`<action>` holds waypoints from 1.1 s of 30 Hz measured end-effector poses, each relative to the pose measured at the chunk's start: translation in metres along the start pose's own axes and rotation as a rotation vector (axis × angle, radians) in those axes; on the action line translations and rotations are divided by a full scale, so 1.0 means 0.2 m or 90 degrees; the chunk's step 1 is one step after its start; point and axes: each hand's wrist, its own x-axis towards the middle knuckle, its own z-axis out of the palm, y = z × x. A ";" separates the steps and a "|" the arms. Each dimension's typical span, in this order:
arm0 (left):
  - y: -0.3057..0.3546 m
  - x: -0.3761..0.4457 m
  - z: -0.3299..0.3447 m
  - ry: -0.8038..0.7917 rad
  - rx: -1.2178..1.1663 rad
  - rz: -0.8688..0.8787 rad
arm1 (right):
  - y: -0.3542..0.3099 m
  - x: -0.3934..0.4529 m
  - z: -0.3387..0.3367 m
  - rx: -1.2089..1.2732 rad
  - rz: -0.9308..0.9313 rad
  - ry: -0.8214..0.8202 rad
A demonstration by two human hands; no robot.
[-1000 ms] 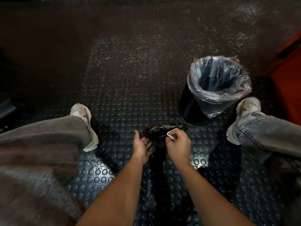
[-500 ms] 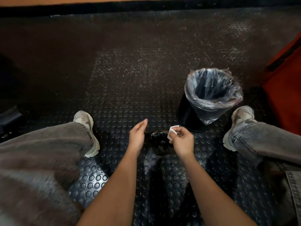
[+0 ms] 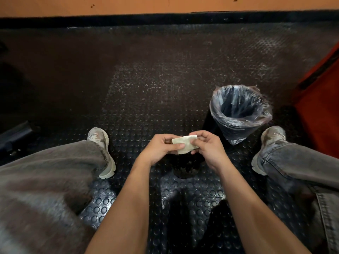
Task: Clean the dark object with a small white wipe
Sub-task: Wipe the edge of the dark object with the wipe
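Both hands are now lifted off the floor and brought together, where half a second ago the left was hovering open beside the dark object and the right alone was pinching the wipe. The left hand (image 3: 159,147) and right hand (image 3: 207,147) are sharing the small white wipe (image 3: 185,145), each pinching an edge between thumb and fingers, so the sheet is stretching flat between them. Judging by this, the person is spreading or refolding it to offer a fresh face before rubbing again.

The dark object (image 3: 186,168) is sitting on the studded rubber floor (image 3: 146,99) directly under the hands, at six o'clock from the wipe, and neither hand is touching it. It is glossy and black against a black mat, so its shape is hard to make out; it may be a shallow, rounded piece.

The lined bin (image 3: 238,110) is standing at two o'clock from the hands, close by, probably so the used wipe can be dropped in without getting up. The legs are splaying apart to leave working room between them.

Counting: one wipe, one dark object, one bin with one plastic liner, two hands, two pale shoes, the left shoe (image 3: 102,149) at nine o'clock and the right shoe (image 3: 267,143) at three o'clock.
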 end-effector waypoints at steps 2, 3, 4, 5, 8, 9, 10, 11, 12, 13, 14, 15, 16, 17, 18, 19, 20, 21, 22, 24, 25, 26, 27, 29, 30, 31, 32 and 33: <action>-0.01 -0.01 0.00 0.022 0.000 -0.002 | 0.01 0.01 0.00 -0.007 -0.003 0.007; -0.02 -0.02 0.00 0.034 -0.004 -0.004 | 0.02 0.02 0.01 -0.010 -0.002 0.010; -0.02 -0.03 -0.01 0.050 -0.012 -0.004 | 0.02 0.02 0.00 -0.012 -0.002 0.011; -0.02 -0.04 -0.03 0.072 -0.022 -0.005 | 0.02 0.03 0.00 -0.016 -0.001 0.017; -0.08 -0.06 -0.14 0.198 -0.029 -0.008 | 0.05 0.05 -0.06 -0.020 0.010 0.122; -0.12 -0.06 -0.17 0.260 0.001 -0.015 | 0.08 0.07 -0.09 -0.012 0.018 0.197; -0.16 -0.07 -0.19 0.325 0.046 -0.034 | 0.12 0.09 -0.13 0.012 0.035 0.278; -0.20 -0.08 -0.19 0.390 0.093 -0.060 | 0.18 0.11 -0.17 0.048 0.063 0.350; -0.26 -0.08 -0.17 0.447 0.138 -0.094 | 0.24 0.13 -0.21 0.084 0.098 0.395; -0.32 -0.09 -0.14 0.485 0.163 -0.128 | 0.31 0.14 -0.23 0.106 0.138 0.404; -0.38 -0.09 -0.09 0.501 0.171 -0.170 | 0.38 0.14 -0.24 0.107 0.184 0.384; -0.45 -0.10 -0.03 0.505 0.164 -0.209 | 0.45 0.14 -0.24 0.093 0.229 0.346; -0.52 -0.10 0.02 0.502 0.150 -0.252 | 0.51 0.13 -0.24 0.082 0.268 0.304; -0.58 -0.10 0.07 0.507 0.130 -0.293 | 0.56 0.13 -0.23 0.086 0.298 0.268; -0.63 -0.09 0.11 0.512 0.105 -0.332 | 0.60 0.12 -0.23 0.104 0.315 0.244; -0.67 -0.09 0.14 0.517 0.067 -0.365 | 0.63 0.12 -0.22 0.126 0.318 0.230; -0.70 -0.07 0.16 0.523 0.011 -0.398 | 0.65 0.13 -0.22 0.143 0.319 0.220; -0.72 -0.05 0.18 0.530 -0.069 -0.419 | 0.67 0.14 -0.21 0.154 0.319 0.210; -0.71 -0.03 0.20 0.533 -0.192 -0.425 | 0.67 0.14 -0.21 0.165 0.317 0.202; -0.67 0.01 0.22 0.520 -0.439 -0.403 | 0.64 0.14 -0.20 0.196 0.308 0.195; -0.64 0.03 0.23 0.511 -0.515 -0.388 | 0.63 0.14 -0.20 0.207 0.303 0.195; -0.61 0.05 0.22 0.515 -0.542 -0.374 | 0.63 0.14 -0.20 0.210 0.301 0.193; -0.57 0.06 0.21 0.522 -0.560 -0.359 | 0.63 0.14 -0.20 0.208 0.301 0.190; -0.52 0.08 0.21 0.551 -0.573 -0.342 | 0.64 0.14 -0.21 0.198 0.303 0.183; -0.51 0.08 0.23 0.571 -0.564 -0.342 | 0.64 0.14 -0.20 0.195 0.303 0.179; -0.50 0.07 0.25 0.585 -0.566 -0.336 | 0.64 0.14 -0.20 0.192 0.302 0.178; -0.50 0.07 0.27 0.595 -0.565 -0.324 | 0.64 0.14 -0.19 0.190 0.303 0.179; -0.51 0.06 0.30 0.594 -0.550 -0.302 | 0.64 0.14 -0.19 0.191 0.305 0.180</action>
